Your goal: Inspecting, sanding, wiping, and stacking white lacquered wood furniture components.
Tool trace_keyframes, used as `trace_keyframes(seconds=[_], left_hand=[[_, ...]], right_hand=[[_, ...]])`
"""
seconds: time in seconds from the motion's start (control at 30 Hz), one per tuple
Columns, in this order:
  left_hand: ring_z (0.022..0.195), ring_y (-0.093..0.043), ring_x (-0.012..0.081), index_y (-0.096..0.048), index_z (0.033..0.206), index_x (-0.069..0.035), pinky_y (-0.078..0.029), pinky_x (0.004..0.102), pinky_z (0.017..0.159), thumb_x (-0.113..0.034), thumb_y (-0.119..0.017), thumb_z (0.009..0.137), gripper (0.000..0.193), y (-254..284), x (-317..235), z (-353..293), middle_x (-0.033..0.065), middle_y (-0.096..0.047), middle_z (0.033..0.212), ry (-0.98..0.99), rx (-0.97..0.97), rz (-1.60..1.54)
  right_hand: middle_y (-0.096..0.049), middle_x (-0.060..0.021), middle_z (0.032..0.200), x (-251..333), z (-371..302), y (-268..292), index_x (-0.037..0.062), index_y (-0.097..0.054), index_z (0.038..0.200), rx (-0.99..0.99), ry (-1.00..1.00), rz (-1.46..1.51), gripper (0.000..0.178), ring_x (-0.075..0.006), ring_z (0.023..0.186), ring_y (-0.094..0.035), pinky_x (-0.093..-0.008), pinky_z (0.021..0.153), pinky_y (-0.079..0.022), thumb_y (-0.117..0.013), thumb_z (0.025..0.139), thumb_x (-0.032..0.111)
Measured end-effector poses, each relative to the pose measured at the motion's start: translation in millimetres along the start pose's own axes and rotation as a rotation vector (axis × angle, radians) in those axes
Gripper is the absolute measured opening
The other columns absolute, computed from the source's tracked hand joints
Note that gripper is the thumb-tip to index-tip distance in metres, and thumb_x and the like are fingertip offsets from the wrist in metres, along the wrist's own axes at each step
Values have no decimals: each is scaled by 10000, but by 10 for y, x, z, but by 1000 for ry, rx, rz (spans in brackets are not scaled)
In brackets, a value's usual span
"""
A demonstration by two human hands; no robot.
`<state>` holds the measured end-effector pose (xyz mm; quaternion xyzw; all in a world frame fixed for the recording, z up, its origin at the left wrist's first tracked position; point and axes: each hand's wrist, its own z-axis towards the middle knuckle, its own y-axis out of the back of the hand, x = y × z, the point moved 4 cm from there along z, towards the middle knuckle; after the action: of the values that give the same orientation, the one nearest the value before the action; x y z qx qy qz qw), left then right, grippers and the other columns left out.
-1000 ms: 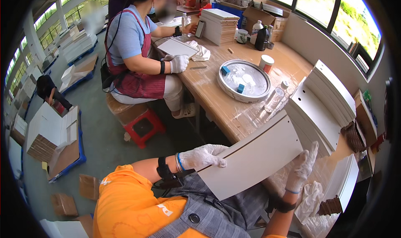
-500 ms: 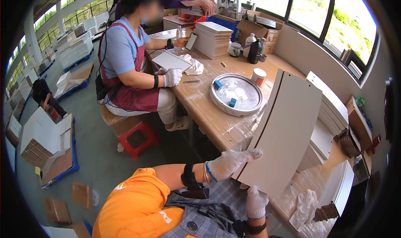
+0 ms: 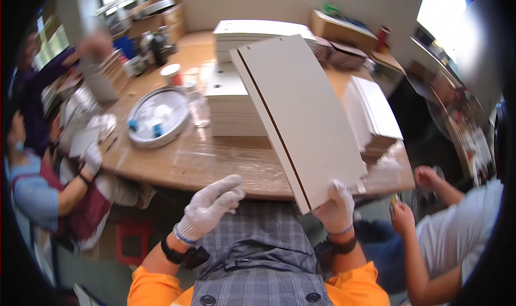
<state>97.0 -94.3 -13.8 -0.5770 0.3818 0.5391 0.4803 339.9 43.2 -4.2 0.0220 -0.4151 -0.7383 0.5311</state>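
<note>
A long white panel [image 3: 309, 120] with a dark groove along its left side and small holes at the far end stands tilted over the table edge. My right hand [image 3: 336, 209], in a white knit glove, grips its near end. To the left of the panel, my left hand [image 3: 210, 206], gloved too, is raised in the air with its fingers stretched out, holding nothing. Behind the panel rise a stack of white panels [image 3: 258, 32] and a lower stack [image 3: 234, 112], both partly hidden by it.
On the wooden table [image 3: 231, 169] a round tray [image 3: 141, 142] holds two blue blocks, beside a clear bottle [image 3: 199, 107] and a tub [image 3: 172, 75]. More panels [image 3: 379, 110] lie at right. One co-worker [image 3: 37, 182] sits left; another's arms [image 3: 430, 220] reach in from the right.
My view has swung to the right, bringing the co-worker on that side into sight. My left hand has come off the panel, which my right hand still grips.
</note>
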Motion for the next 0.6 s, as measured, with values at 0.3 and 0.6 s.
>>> trace_keyframes(seconds=[0.3, 0.6], left_hand=[[802, -612, 128, -482, 1275, 31, -533, 261, 701, -218, -560, 943, 422, 229, 391, -202, 101, -650, 977, 128, -68, 52], [801, -620, 129, -488, 1271, 28, -534, 261, 696, -196, -566, 938, 408, 463, 540, -403, 99, -654, 967, 169, -185, -15]], right_hand=[[-612, -19, 873, -1438, 556, 650, 82, -567, 1019, -449, -456, 1578, 159, -105, 749, -579, -224, 624, -477, -556, 920, 206], [-603, 14, 785, -2764, 985, 715, 146, -587, 958, -604, -922, 1316, 92, -115, 584, -542, -209, 395, -410, -595, 884, 201]])
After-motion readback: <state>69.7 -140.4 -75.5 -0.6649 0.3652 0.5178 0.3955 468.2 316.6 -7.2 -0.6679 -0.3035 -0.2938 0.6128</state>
